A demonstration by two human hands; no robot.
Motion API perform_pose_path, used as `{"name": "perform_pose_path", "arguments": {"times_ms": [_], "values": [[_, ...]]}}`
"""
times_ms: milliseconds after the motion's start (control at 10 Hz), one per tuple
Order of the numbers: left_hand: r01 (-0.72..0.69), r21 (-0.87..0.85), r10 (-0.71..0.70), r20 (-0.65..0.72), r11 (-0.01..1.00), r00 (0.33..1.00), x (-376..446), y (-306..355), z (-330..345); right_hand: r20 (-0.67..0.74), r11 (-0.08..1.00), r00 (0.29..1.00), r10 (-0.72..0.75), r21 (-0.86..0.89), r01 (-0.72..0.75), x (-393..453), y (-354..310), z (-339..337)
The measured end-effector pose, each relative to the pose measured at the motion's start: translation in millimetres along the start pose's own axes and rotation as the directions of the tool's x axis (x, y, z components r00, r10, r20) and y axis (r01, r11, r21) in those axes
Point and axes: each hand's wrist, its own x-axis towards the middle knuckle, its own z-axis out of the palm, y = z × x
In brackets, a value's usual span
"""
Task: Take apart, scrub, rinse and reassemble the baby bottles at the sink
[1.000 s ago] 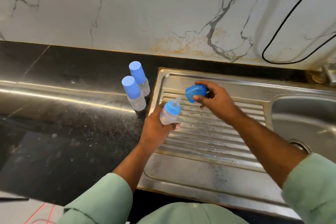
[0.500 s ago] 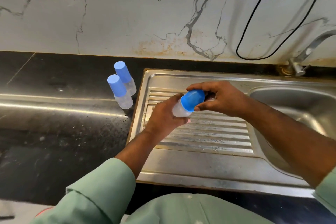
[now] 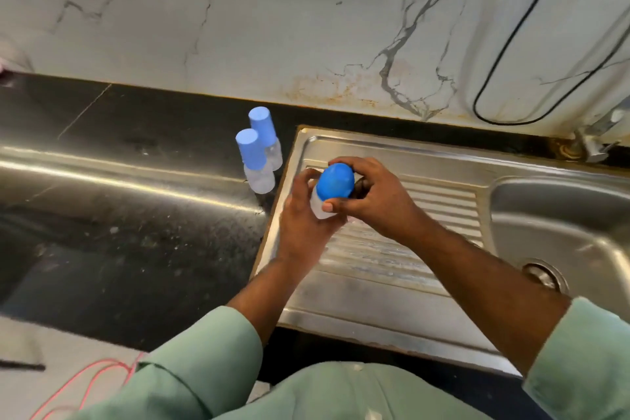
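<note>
Left hand (image 3: 303,222) grips the baby bottle (image 3: 318,206) steady so the right hand (image 3: 371,201) can seat its blue cap (image 3: 335,181).

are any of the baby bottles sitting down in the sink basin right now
No: two capped bottles stand on the black counter, the third bottle is held over the drainboard.

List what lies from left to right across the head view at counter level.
Black counter → two capped bottles → left hand → held bottle with blue cap → right hand → sink basin.
</note>
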Motion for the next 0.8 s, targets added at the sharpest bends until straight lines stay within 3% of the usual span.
{"name": "perform_pose_path", "arguments": {"times_ms": [100,300,500,700,800], "values": [[0.058,0.116,-0.054,-0.033,0.992,0.998,-2,-26,-42,0.106,1.0,0.994,0.005,0.029,-0.008,18,-3,38],[0.174,0.104,-0.157,-0.152,0.979,0.976,1,-79,-99,0.224,0.997,0.975,0.002,-0.072,0.015,57,-6,107],[0.225,0.065,-0.22,-0.073,0.972,0.973,20,-110,-122,0.143,0.99,0.984,0.107,-0.109,-0.092,79,12,149],[0.209,0.056,-0.212,0.035,0.976,0.977,26,-117,-124,0.072,0.958,0.973,0.217,-0.207,-0.199,70,35,147],[0.252,0.058,-0.251,-0.015,0.966,0.968,9,-113,-122,0.039,0.934,0.962,0.272,-0.251,-0.254,59,42,139]]}}
